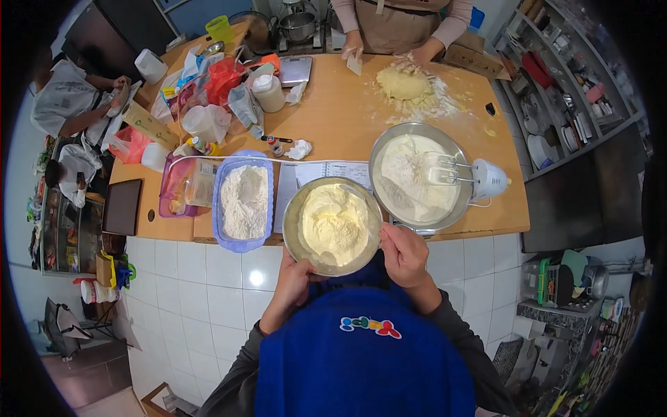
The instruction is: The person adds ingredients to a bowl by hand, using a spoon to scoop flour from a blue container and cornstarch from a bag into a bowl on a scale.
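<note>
My left hand [297, 274] and my right hand [404, 256] grip opposite lower sides of a steel bowl [294, 233] full of pale yellow cream with powder on it, held at the table's near edge. To its right, a larger steel bowl [382, 187] holds white batter and powder, with a white hand mixer [488, 181] lying across it, beaters in the mixture. On the left is a blue plastic tub [220, 212] of flour. An open notebook [333, 169] lies partly hidden behind my bowl.
A co-worker's hands [422, 52] rest by dough [403, 85], one holding a scraper [354, 64], across the wooden table [490, 170]. Bags [224, 83], jars [269, 95] and a pink container [174, 184] crowd the left. Two other people [66, 101] stand at the far left. Shelves [570, 104] line the right.
</note>
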{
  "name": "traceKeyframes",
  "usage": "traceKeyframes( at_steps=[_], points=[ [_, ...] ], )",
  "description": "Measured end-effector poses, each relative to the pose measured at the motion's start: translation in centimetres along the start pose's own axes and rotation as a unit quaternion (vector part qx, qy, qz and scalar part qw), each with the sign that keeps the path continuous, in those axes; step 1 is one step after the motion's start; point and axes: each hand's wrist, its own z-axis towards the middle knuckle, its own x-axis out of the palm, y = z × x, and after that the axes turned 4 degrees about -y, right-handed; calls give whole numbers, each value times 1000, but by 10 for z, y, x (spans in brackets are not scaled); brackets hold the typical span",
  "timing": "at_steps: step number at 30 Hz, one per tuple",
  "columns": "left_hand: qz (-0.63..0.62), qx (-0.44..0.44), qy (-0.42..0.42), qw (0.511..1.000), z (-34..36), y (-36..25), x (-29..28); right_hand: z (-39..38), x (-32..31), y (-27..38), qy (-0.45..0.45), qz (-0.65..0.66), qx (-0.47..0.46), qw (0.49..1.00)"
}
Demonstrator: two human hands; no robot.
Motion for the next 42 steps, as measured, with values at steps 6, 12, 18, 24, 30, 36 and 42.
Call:
traceKeyframes(
  at_steps=[6,12,18,24,30,36,42],
  points=[
    [6,1,14,1000,0,2,-1,-10,8,-7,-30,72,120,990],
    [-11,0,16,1000,-2,1,2,-10,16,-5,-60,249,390,885],
    [0,80,20,997,3,10,-4,-12,16,-5,-67,263,468,841],
    [-8,47,35,998,0,7,-5,-18,17,-10,-84,317,512,794],
    [1,33,21,999,-9,-6,7,-17,11,-10,-106,346,521,773],
    [-1,9,25,1000,4,9,-7,-14,7,-5,-108,356,529,763],
    [8,-15,15,1000,3,2,-4,-15,6,-7,-115,366,528,758]
  ],
)
